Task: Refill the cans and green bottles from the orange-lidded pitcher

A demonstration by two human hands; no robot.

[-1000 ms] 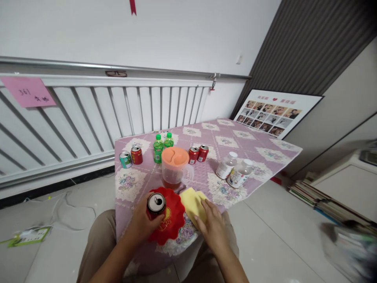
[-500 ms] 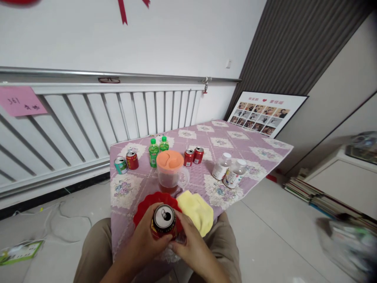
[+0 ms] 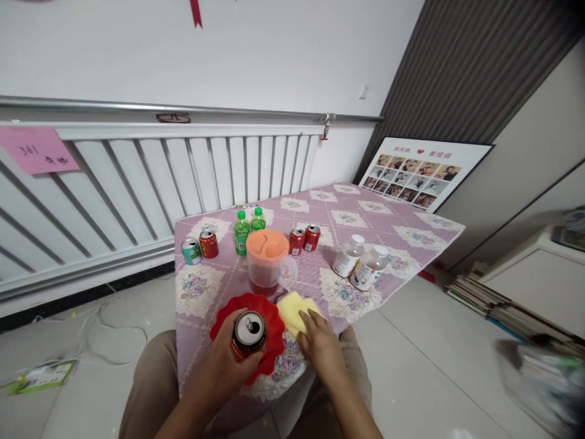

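My left hand (image 3: 228, 350) is wrapped round an opened dark-topped drink can (image 3: 250, 332), which stands upright over a red scalloped dish (image 3: 272, 332). Whether the can's base touches the dish is hidden. To its right, my right hand (image 3: 320, 344) grips a crumpled yellow cloth (image 3: 292, 311), fingers bent over its near edge. Just beyond the dish stands a clear plastic jug (image 3: 265, 277) with an orange lid (image 3: 267, 245) and a little brownish liquid at the bottom.
Two green-capped bottles (image 3: 242, 235) stand behind the jug. Red cans (image 3: 297, 242) are to their right; a teal can (image 3: 191, 252) and a red can (image 3: 209, 244) stand at the left. Two white-capped bottles (image 3: 369, 268) stand at the right. A radiator (image 3: 219, 174) lines the wall.
My right hand has let go of the can and moved right onto the yellow cloth, which is now bunched. My left hand keeps the can, slightly lower and further left over the dish.
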